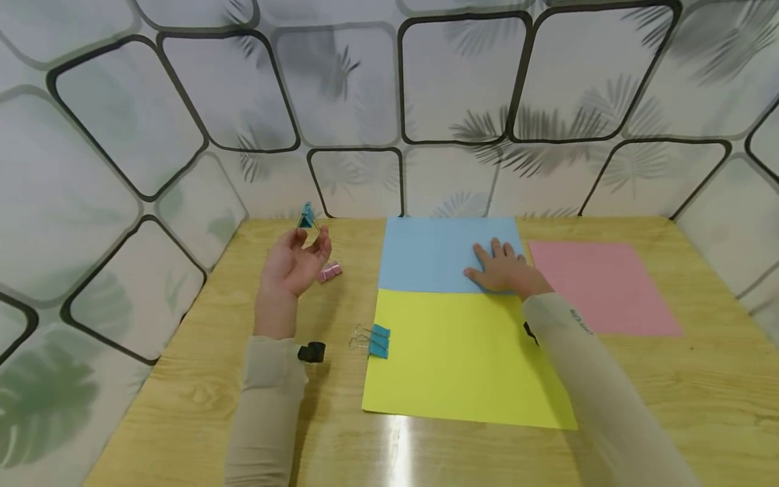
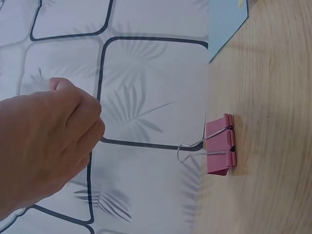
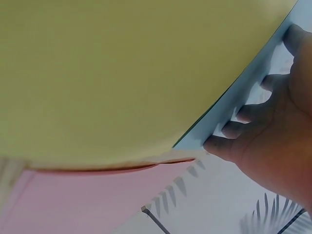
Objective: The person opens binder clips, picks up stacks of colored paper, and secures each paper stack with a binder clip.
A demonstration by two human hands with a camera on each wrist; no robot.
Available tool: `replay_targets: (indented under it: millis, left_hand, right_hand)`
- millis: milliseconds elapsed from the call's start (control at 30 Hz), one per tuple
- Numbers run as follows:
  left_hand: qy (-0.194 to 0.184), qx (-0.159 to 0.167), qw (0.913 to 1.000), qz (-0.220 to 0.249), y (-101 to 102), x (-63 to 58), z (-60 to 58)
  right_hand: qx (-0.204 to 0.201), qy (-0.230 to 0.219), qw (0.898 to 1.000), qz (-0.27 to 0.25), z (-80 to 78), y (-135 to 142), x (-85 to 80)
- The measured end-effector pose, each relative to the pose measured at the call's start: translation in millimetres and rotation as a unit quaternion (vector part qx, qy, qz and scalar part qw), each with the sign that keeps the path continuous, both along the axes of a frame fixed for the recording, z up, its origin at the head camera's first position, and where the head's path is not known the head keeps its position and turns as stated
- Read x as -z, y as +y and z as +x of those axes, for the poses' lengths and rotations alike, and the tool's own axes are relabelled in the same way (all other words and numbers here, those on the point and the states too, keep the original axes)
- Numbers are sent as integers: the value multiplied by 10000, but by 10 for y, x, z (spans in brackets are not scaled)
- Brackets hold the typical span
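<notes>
My left hand (image 1: 291, 267) is raised above the table's left side, pinching a teal binder clip (image 1: 306, 218) by its wire handles. In the left wrist view the back of the left hand (image 2: 48, 141) hides that clip. With fingers spread, my right hand (image 1: 510, 272) presses flat on a blue sheet of paper (image 1: 426, 253). Below the blue sheet lies a yellow sheet (image 1: 462, 352), whose edge meets it. Another teal binder clip (image 1: 379, 341) grips the yellow sheet's left edge, handles pointing left. Beside the left hand, a pink binder clip (image 1: 329, 272) sits on the table.
A pink sheet (image 1: 602, 287) lies on the wooden table (image 1: 195, 406), right of the blue sheet and partly behind the right forearm. A patterned cloth wall (image 1: 353, 88) rises at the table's back and sides. Black straps (image 1: 312, 352) show at the wrists.
</notes>
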State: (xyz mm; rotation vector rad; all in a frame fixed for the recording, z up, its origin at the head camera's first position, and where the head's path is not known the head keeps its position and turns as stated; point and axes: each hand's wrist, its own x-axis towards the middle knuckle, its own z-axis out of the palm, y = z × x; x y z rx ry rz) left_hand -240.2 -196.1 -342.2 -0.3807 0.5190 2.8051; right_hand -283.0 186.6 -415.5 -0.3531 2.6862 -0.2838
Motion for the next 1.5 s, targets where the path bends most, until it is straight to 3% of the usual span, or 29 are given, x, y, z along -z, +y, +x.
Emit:
replay_targets:
  millis: [167, 433, 700, 1000, 1133, 1300, 1500]
  left_hand:
    - [70, -84, 9999, -30, 34, -62, 4]
    - [-56, -264, 9994, 236, -13, -43, -5]
    - [86, -178, 9987, -469, -22, -4, 26]
    - [204, -123, 9968, -764, -30, 49, 35]
    - [342, -186, 9907, -1304, -27, 76, 27]
    - [627, -55, 9725, -2243, -37, 81, 26]
    - [936, 223, 9588, -2672, -65, 82, 45]
  right_hand:
    - [16, 10, 10000, 39, -20, 18, -45]
    - [35, -68, 10000, -19, -23, 12, -27]
    - [35, -103, 9999, -129, -34, 25, 29]
    - [25, -60, 9999, -133, -45, 33, 38]
    - [31, -46, 9999, -108, -50, 30, 47]
    - [-12, -22, 10000, -69, -44, 18, 24]
    - [-241, 58, 9989, -400, -61, 96, -51]
